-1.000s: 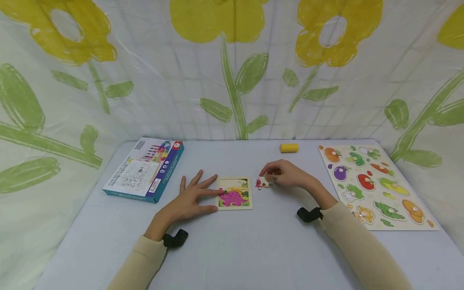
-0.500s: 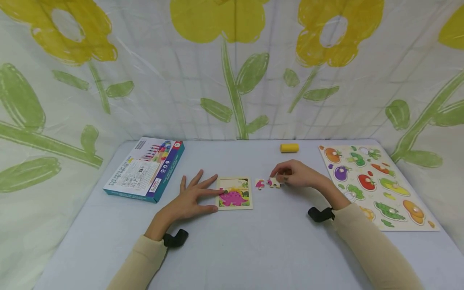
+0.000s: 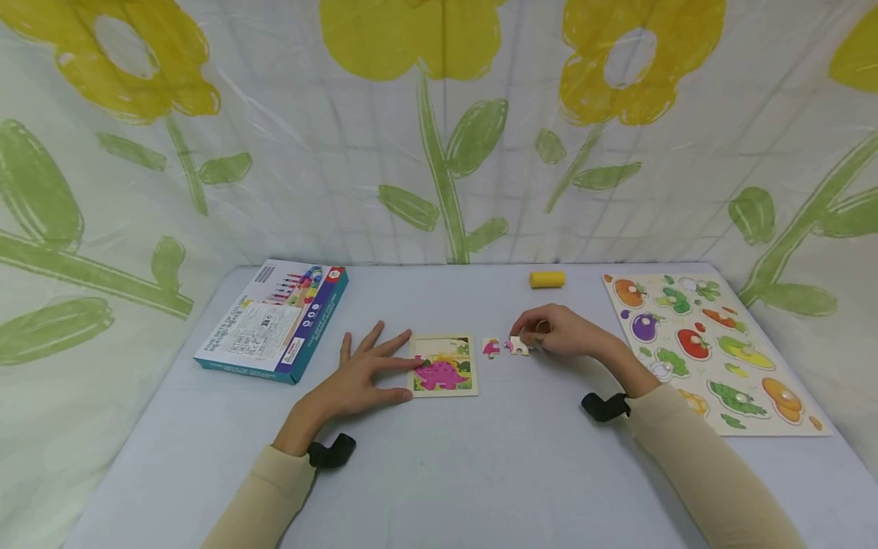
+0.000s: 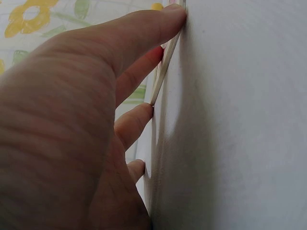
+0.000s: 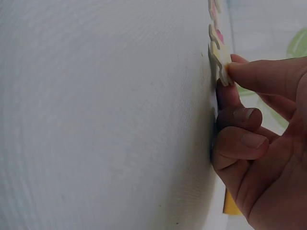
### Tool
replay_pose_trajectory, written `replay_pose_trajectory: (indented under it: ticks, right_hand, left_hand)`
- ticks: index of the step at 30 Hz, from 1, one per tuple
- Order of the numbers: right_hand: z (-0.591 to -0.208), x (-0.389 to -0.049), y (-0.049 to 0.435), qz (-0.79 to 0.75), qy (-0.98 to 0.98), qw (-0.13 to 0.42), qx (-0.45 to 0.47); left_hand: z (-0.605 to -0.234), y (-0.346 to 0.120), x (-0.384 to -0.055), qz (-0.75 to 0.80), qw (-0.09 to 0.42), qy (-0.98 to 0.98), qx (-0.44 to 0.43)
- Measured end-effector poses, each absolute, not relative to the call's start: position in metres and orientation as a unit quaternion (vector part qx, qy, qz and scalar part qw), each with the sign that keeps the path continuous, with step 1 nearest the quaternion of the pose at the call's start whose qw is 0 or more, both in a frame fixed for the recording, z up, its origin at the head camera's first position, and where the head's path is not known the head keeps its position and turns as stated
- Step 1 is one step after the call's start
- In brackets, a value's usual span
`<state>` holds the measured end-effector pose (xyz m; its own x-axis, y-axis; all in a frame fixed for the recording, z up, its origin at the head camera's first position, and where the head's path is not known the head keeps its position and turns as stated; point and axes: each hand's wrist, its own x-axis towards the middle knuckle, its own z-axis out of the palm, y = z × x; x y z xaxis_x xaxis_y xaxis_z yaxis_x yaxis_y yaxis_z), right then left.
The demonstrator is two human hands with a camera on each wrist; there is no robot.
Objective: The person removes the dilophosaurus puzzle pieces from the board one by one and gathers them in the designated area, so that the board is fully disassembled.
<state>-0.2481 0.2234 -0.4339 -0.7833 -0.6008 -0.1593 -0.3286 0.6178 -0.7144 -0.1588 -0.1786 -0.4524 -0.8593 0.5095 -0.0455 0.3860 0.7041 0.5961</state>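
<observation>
Head view evenly lit; wrist views dimmer, soft shadows.

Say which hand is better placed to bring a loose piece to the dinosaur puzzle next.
Likely the right hand: it pinches a loose piece to the right of the puzzle, while the left hand touches the puzzle's left side.

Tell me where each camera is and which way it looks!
Head: on the head, looking forward and down at the table; left hand, right hand, sleeves show.
Left wrist: worn there, faces the left hand touching the dinosaur puzzle.
Right wrist: worn there, faces the right hand pinching a puzzle piece.
Head and right wrist both show that piece.
</observation>
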Motion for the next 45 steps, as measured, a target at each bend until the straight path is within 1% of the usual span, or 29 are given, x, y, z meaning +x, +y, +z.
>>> replay_pose_trajectory:
  ticks: [15, 25, 45]
  right_hand:
    - [-0.4311, -0.2436, 0.2175, -0.336, 0.889, 0.180, -0.254]
    - [-0.4334, -0.2423, 0.2166, -0.330, 0.893, 0.182, -0.247]
    - [-0.4328, -0.2420, 0.2160, -0.313, 0.902, 0.157, -0.253]
  left_hand:
    - [-0.4524, -0.1792, -0.1572, 0.296, 0.105, 0.918, 0.242]
    - [-0.4525, -0.1790, -0.1567, 0.298, 0.104, 0.917, 0.244]
    - [-0.4542, -0.1776, -0.1583, 0.295, 0.098, 0.919, 0.244]
